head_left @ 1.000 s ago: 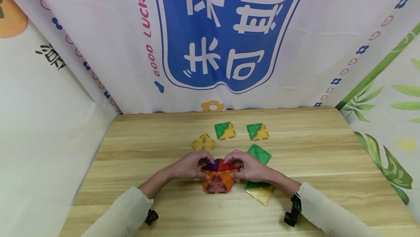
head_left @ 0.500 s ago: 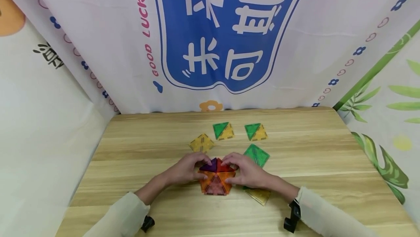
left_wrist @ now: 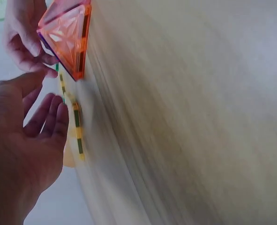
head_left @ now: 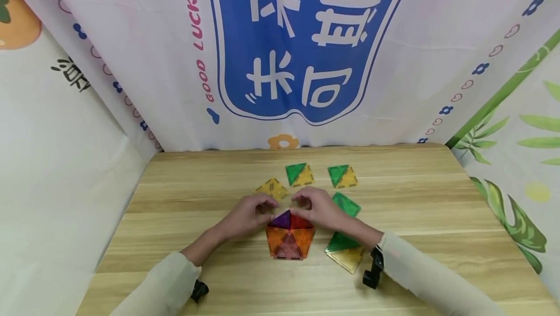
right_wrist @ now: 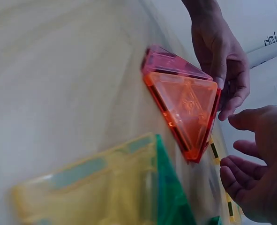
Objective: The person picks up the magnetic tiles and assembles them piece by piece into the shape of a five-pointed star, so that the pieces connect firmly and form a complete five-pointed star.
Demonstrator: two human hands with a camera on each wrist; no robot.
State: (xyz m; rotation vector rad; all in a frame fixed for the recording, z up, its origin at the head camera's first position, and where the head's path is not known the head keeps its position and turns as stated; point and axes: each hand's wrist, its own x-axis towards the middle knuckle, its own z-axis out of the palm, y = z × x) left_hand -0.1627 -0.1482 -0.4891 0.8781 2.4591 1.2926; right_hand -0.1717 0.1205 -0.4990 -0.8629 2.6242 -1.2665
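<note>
A raised pyramid of magnetic tiles [head_left: 289, 243] stands in the middle of the table, with orange, pink, red and purple triangular faces. My left hand [head_left: 251, 215] is at its back left, thumb near the purple face, fingers loosely bent with nothing between them. At the back right, my right hand [head_left: 318, 209] hovers by the red face, its palm bare in the right wrist view. Seen from the left wrist, the orange face [left_wrist: 68, 40] leans inward above the tabletop. The pyramid's back side is partly hidden by the fingers.
Behind the hands lies a yellow tile pair [head_left: 272, 188]. Two green-and-yellow squares, one left [head_left: 300, 175] and one right [head_left: 343, 176], lie farther back. Right of the pyramid are a green pair [head_left: 347, 204] and a green-and-yellow pair [head_left: 347, 257], partly under my right forearm.
Both hands have let go of the pyramid's sides and moved back, away from me, the right one further. The pyramid stays standing in place, its orange faces now uncovered.
</note>
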